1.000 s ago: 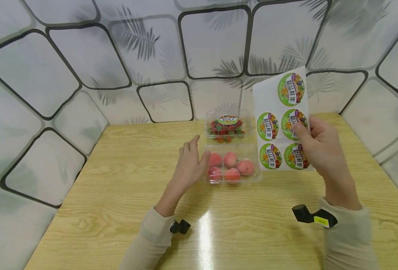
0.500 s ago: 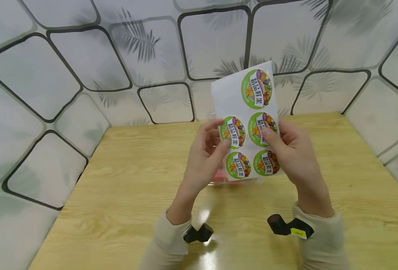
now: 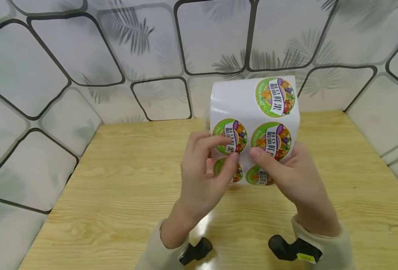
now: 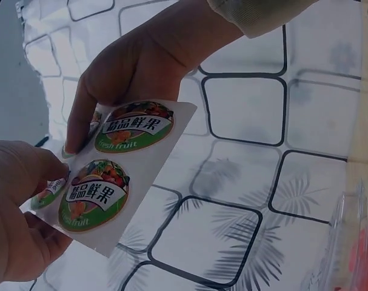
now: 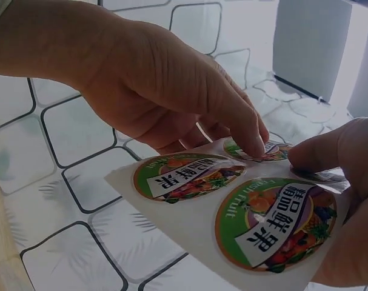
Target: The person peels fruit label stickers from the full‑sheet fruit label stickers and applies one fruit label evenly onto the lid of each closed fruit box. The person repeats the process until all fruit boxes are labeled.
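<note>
A white sticker sheet [image 3: 234,101] is held up over the table, its top curving backward. Round green fruit stickers [image 3: 275,97] with Chinese lettering and "fresh fruit" are on it. My right hand [image 3: 297,183] grips the sheet's right side, thumb on the front and fingers behind. At the middle-left sticker [image 3: 224,129], my left hand [image 3: 199,176] has its index finger and thumb bent close together on the front face. Whether that sticker's edge is lifted cannot be told. In the left wrist view, the right hand [image 4: 135,70] reaches in from above the sheet.
Behind the sheet, the fruit boxes are mostly hidden. Part of a clear plastic box [image 4: 338,242] with red fruit [image 4: 364,260] shows in the left wrist view. The wooden table [image 3: 118,195] meets a patterned backdrop [image 3: 158,45] at the back and sides.
The sheet first came left, in front of the fruit boxes, and the left hand rose to its left edge. Since then, the sheet has bowed and the left index finger and thumb have shifted inward.
</note>
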Demonstrator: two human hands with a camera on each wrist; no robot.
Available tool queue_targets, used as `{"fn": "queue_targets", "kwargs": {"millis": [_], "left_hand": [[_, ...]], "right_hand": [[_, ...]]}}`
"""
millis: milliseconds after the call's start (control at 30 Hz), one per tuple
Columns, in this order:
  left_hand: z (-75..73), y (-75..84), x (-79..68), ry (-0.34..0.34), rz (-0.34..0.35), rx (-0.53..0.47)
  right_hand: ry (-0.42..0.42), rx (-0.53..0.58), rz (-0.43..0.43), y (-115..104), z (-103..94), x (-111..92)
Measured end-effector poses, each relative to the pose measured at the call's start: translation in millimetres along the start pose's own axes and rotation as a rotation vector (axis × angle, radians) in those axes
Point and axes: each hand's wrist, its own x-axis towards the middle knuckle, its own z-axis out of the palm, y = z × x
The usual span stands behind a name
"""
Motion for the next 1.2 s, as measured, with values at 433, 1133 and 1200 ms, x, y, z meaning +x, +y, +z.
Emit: {"fn": "queue_targets", "kwargs": {"millis": [433, 1133, 1200], "left_hand": [[-0.9, 10.3, 1.9, -0.043, 0.085, -0.098], [-0.5, 13.6, 3.4, -0.065, 0.176, 0.002], [-0.9, 13.4, 3.0, -0.068, 0.185, 0.041]], "right_hand": [[0.027, -0.075, -0.133, -4, -18.4, -7], [0.087, -0.109, -0.243, -4, -16.9, -17], [0.1, -0.119, -0.27, -3, -16.8, -16]]}}
